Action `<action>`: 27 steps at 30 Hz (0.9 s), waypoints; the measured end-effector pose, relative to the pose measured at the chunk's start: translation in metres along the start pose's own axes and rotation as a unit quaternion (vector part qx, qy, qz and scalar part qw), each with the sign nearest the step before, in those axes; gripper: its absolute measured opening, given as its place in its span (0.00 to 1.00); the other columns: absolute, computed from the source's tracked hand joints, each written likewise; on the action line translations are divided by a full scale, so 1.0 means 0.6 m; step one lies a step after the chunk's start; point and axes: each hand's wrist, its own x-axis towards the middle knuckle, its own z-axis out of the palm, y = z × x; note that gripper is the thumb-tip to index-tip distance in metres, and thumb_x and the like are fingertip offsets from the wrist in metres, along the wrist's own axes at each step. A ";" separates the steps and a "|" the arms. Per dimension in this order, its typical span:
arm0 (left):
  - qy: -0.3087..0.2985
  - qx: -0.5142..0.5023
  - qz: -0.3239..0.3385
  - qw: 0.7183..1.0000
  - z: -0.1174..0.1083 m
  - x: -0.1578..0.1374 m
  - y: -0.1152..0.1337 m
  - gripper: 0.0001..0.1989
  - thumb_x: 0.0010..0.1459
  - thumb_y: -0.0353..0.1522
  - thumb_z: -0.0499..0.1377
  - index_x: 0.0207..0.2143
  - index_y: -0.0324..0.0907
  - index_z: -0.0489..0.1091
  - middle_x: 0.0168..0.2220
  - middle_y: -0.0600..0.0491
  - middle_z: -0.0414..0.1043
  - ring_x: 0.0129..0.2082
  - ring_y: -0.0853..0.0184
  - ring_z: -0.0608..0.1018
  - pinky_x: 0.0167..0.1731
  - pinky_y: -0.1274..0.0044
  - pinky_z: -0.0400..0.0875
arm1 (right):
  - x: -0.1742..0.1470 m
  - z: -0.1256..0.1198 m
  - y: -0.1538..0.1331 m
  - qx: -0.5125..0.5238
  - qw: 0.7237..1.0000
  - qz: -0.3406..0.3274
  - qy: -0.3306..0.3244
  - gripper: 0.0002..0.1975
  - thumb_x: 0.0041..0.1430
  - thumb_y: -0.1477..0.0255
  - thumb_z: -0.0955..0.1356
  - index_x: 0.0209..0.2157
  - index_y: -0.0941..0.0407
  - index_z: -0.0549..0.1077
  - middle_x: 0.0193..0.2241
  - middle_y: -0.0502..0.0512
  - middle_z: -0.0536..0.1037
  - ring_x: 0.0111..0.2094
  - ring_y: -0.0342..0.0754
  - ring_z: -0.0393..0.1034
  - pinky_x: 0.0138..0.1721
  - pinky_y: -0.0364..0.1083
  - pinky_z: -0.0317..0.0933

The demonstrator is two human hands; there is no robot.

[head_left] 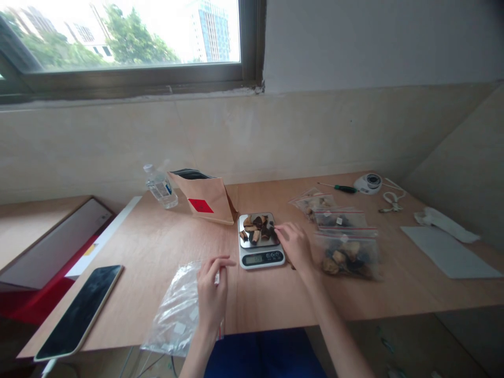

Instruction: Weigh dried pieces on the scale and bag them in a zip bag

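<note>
A small digital kitchen scale (244, 258) stands on the table with a heap of dried brown and dark slices (258, 227), perhaps dried mushroom, on its metal plate. At the plate's right edge my right hand (293, 242) has its fingertips pinched together on a dark slice of the heap. My left hand (212, 286) hovers left of the scale, fingers loosely apart and holding nothing. Partly beneath it lies a clear zip bag (173, 315), flat, with a small white label. The scale's display is lit, but its digits are too small to read.
Behind the scale are a kraft paper pouch (208, 197) and a water bottle (161, 186). Several filled zip bags (348, 257) lie to the right. A phone (81, 310), a screwdriver (342, 188), a white dome camera (368, 184) and a white sheet (452, 254) lie farther out.
</note>
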 end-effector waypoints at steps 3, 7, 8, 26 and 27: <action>0.045 0.004 -0.029 0.999 -0.026 -0.023 -0.023 0.12 0.59 0.32 0.49 0.28 0.45 0.70 0.38 0.52 0.71 0.43 0.62 0.71 0.43 0.71 0.64 | 0.000 0.010 0.003 -0.026 0.997 -0.042 -0.055 0.11 0.62 0.70 0.61 0.33 0.53 0.75 0.33 0.56 0.77 0.38 0.53 0.68 0.41 0.51 0.59; 0.050 0.037 -0.042 0.997 -0.053 -0.039 -0.051 0.12 0.58 0.33 0.48 0.28 0.45 0.70 0.38 0.52 0.71 0.42 0.61 0.72 0.41 0.71 0.66 | -0.026 0.003 0.009 0.013 0.998 -0.039 -0.054 0.11 0.62 0.71 0.60 0.39 0.52 0.74 0.38 0.55 0.77 0.41 0.52 0.68 0.44 0.51 0.59; 0.049 0.045 -0.043 0.997 -0.058 -0.041 -0.057 0.12 0.58 0.34 0.48 0.28 0.45 0.70 0.38 0.52 0.71 0.42 0.61 0.72 0.41 0.70 0.66 | -0.035 -0.003 0.011 0.023 0.998 -0.030 -0.048 0.12 0.62 0.71 0.60 0.40 0.51 0.74 0.38 0.55 0.76 0.42 0.52 0.68 0.45 0.51 0.60; -0.024 0.134 -0.085 0.987 -0.048 -0.075 -0.112 0.18 0.54 0.44 0.52 0.39 0.40 0.70 0.37 0.46 0.66 0.37 0.56 0.72 0.37 0.62 0.68 | -0.146 -0.022 0.054 0.002 0.998 0.057 -0.002 0.10 0.59 0.70 0.61 0.37 0.53 0.73 0.36 0.57 0.76 0.39 0.54 0.68 0.42 0.53 0.62; -0.029 0.123 -0.088 0.988 -0.048 -0.076 -0.114 0.18 0.55 0.43 0.51 0.38 0.41 0.70 0.37 0.46 0.66 0.36 0.57 0.72 0.37 0.63 0.68 | -0.145 -0.023 0.058 0.002 0.998 0.063 0.008 0.10 0.59 0.70 0.61 0.37 0.54 0.73 0.36 0.57 0.76 0.39 0.54 0.68 0.42 0.53 0.62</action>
